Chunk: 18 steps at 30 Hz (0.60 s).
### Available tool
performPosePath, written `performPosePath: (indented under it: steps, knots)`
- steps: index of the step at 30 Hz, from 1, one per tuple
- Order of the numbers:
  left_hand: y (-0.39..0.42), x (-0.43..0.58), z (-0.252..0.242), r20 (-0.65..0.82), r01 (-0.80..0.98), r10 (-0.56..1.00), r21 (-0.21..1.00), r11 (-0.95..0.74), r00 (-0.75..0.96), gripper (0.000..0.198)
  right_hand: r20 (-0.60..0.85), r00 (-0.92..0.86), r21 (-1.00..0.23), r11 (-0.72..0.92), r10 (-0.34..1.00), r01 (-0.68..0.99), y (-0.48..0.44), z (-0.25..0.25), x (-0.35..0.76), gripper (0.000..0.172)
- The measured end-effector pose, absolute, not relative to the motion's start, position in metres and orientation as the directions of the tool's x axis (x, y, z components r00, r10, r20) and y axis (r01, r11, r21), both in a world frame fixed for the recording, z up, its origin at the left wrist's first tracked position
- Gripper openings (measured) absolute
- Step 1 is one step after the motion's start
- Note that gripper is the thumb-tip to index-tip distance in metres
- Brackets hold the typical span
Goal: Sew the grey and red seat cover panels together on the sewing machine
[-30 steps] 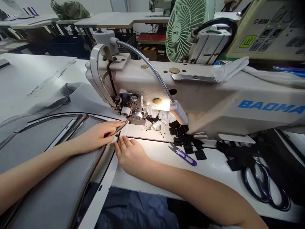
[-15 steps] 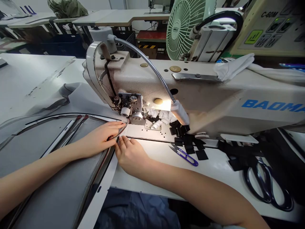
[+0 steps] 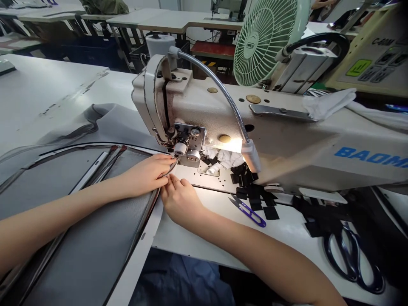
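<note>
A grey mesh panel [image 3: 105, 238] with dark and white edge binding lies on the left, its corner at the sewing machine's needle area [image 3: 182, 155]. My left hand [image 3: 145, 175] lies on that corner, fingers stretched flat toward the presser foot and thumb apart. Just right of it, my right hand [image 3: 180, 197] has its fingers curled and pressed together on the panel's edge, by the white strip [image 3: 137, 259]. The fabric under its fingertips is hidden. The hands are nearly touching, and the lamp [image 3: 250, 155] lights the spot.
Purple thread snips [image 3: 250, 212] lie right of my right hand, near black fabric squares [image 3: 270, 212] and white scraps [image 3: 225, 160]. Large dark-handled scissors [image 3: 352, 259] rest at the right edge. A green fan [image 3: 270, 42] stands behind the machine.
The head view has turned, so the machine appears farther right and slightly tilted. Both hands stay at the panel's corner by the needle, with little visible movement relative to the machine.
</note>
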<state>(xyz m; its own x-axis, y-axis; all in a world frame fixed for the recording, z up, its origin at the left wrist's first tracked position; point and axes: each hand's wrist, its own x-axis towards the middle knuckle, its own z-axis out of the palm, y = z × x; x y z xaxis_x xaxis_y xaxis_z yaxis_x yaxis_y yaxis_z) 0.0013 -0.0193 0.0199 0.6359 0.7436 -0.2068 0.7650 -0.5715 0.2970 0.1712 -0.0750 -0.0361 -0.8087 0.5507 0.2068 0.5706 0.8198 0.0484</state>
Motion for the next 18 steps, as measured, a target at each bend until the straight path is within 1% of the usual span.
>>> performPosePath:
  steps: [4,7,11,15,18]
  knots:
    - [-0.014,0.006,0.018,-0.171,0.768,0.754,0.245,-0.591,0.635,0.024,0.137,-0.812,0.045,0.815,0.567,0.577,-0.070,-0.032,0.172,0.039]
    - [-0.017,0.008,0.016,-0.107,0.757,0.757,0.235,-0.610,0.644,0.024,0.103,-0.808,0.064,0.807,0.580,0.587,-0.078,-0.030,0.173,0.041]
    - [-0.026,0.010,0.013,-0.012,0.774,0.795,0.240,-0.586,0.606,0.027,0.097,-0.844,0.097,0.838,0.528,0.536,-0.095,-0.029,0.171,0.045]
    - [-0.029,0.014,0.012,-0.013,0.792,0.818,0.259,-0.553,0.576,0.025,0.067,-0.858,0.073,0.855,0.509,0.513,-0.096,-0.026,0.167,0.036]
    - [-0.023,0.017,0.008,-0.036,0.802,0.817,0.222,-0.555,0.575,0.023,0.041,-0.843,0.018,0.843,0.536,0.537,-0.087,-0.023,0.166,0.032]
